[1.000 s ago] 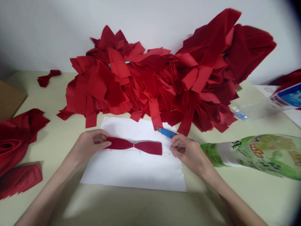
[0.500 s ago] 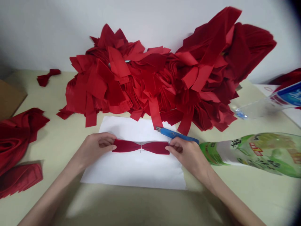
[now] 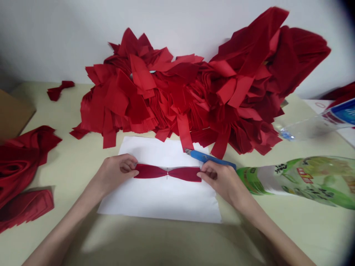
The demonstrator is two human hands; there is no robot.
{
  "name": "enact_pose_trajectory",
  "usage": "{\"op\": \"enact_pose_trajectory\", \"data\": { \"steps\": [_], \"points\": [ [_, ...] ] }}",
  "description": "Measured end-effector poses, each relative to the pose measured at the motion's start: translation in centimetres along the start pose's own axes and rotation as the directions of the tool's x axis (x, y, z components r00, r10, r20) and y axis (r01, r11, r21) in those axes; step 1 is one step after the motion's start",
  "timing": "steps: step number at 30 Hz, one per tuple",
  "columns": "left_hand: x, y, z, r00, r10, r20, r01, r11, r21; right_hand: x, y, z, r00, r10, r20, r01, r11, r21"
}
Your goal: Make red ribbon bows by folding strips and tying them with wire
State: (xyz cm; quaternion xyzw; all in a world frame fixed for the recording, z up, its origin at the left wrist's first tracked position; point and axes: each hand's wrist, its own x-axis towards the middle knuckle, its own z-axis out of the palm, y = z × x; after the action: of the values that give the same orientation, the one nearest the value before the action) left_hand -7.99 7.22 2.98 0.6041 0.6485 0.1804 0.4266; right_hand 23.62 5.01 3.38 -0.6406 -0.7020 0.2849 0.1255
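Note:
A dark red bow-shaped cloth strip (image 3: 168, 173), pinched in at its middle, lies flat on a white sheet of paper (image 3: 161, 197). My left hand (image 3: 116, 173) pinches the strip's left end. My right hand (image 3: 219, 179) pinches its right end. The strip is stretched straight between both hands, its waist over a short mark drawn on the paper. A blue utility knife (image 3: 209, 159) lies just behind my right hand, apart from the fingers.
A big heap of red cloth strips (image 3: 194, 92) fills the back of the cream table (image 3: 69, 162). Folded red cloth (image 3: 22, 173) lies at the left, a finished bow (image 3: 58, 90) at the far left back. A green plastic bag (image 3: 305, 181) and a clear bottle (image 3: 313, 123) lie on the right.
Both hands shifted the strip rightward along the paper; my right hand closed on its right end. The waist now sits over the drawn mark.

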Motion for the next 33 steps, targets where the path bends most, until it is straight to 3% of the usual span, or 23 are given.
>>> {"op": "enact_pose_trajectory", "data": {
  "steps": [5,12,21,23,25,29,31,33],
  "points": [
    [0.3,-0.3,-0.8,0.998,-0.034,0.054,0.038,0.997,-0.069,-0.2,0.1,-0.6,1.000,-0.005,0.003,0.005,0.999,0.038],
    [1.0,-1.2,-2.5,0.978,-0.065,-0.200,0.035,0.988,-0.147,-0.5,0.0,-1.7,0.996,0.082,-0.039,-0.073,0.978,0.194],
    [0.9,-1.0,-3.4,0.937,-0.103,-0.334,0.013,0.965,-0.262,-0.5,-0.4,-2.3,0.986,0.033,-0.165,0.011,0.966,0.259],
    [0.9,-1.3,-3.6,0.929,-0.105,-0.355,0.011,0.966,-0.258,-0.6,-1.0,-1.9,0.977,-0.026,-0.212,0.073,0.973,0.218],
    [1.0,-1.6,-3.6,0.926,-0.107,-0.362,0.009,0.965,-0.262,-0.7,-1.9,-0.8,0.957,-0.169,-0.238,0.201,0.973,0.116],
    [1.2,-1.6,-3.4,0.931,-0.085,-0.354,-0.013,0.964,-0.266,-0.1,-4.5,3.1,0.819,-0.565,-0.097,0.546,0.821,-0.166],
    [1.2,-1.0,-3.7,0.927,-0.074,-0.366,-0.026,0.965,-0.261,0.3,-5.6,4.4,0.778,-0.625,-0.070,0.585,0.760,-0.284],
    [1.0,-0.5,-4.8,0.915,-0.056,-0.400,-0.042,0.972,-0.231,0.0,-6.2,4.1,0.737,-0.669,-0.092,0.618,0.723,-0.308]
  ]
}}
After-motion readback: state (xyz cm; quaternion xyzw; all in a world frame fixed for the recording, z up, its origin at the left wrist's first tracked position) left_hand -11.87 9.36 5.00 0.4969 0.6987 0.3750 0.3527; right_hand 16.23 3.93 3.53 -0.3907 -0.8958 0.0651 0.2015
